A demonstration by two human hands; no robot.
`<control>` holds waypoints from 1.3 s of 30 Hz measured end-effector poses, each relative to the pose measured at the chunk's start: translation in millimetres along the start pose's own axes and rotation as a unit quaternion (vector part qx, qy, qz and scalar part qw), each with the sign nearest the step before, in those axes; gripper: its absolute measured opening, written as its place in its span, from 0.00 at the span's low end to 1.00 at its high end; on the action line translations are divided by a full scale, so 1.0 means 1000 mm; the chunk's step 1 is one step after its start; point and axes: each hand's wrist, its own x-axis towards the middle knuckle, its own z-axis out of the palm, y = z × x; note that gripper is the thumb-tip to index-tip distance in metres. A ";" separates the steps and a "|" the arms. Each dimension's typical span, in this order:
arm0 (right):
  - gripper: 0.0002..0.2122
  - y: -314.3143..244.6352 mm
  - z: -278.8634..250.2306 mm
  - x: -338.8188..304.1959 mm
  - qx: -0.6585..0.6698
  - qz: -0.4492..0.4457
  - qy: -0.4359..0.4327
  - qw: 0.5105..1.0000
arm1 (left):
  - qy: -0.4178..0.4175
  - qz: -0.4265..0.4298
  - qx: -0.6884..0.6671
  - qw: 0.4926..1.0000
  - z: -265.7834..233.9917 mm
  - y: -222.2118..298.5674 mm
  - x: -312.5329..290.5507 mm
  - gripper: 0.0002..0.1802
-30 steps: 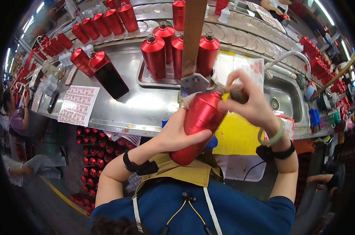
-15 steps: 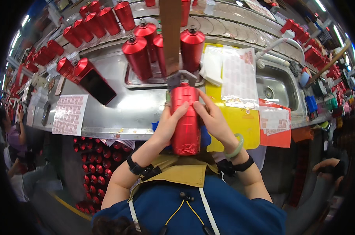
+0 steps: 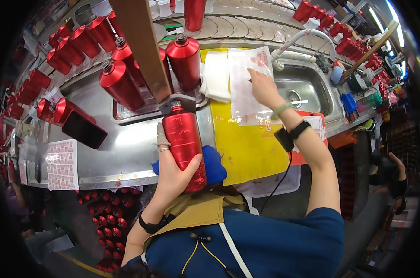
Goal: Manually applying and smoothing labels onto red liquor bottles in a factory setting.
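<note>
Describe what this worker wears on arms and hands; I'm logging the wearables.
Left hand: finger ring, pale fingertip cover, black wristband. Right hand: green band, black strap with a small black box and cable. Short blue sleeves.

Free room and obstacles on the steel surface.
The wooden post and its metal clamp stand over the middle, directly above the red bottle held in the left hand; upright red bottles crowd the tray behind and to the left of the post, closing that side. A dark phone and a printed label sheet lie on the left of the surface, with bare steel between them and the held bottle. The yellow mat offers open passage below the right hand, which rests on the paper sheets. Farther right, the sink basin lies open under the arching faucet.
</note>
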 end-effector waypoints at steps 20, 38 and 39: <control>0.31 0.015 0.020 0.013 -0.104 -0.007 -0.057 0.993 | 0.001 -0.021 -0.014 1.000 0.000 0.005 0.002 0.55; 0.21 -0.059 -0.133 -0.227 0.244 -0.018 0.182 0.952 | 0.036 -0.021 0.068 0.997 -0.008 -0.008 0.005 0.48; 0.20 -0.066 -0.128 -0.243 0.286 0.037 0.186 0.939 | 0.027 -0.021 0.069 0.997 -0.010 -0.008 0.004 0.48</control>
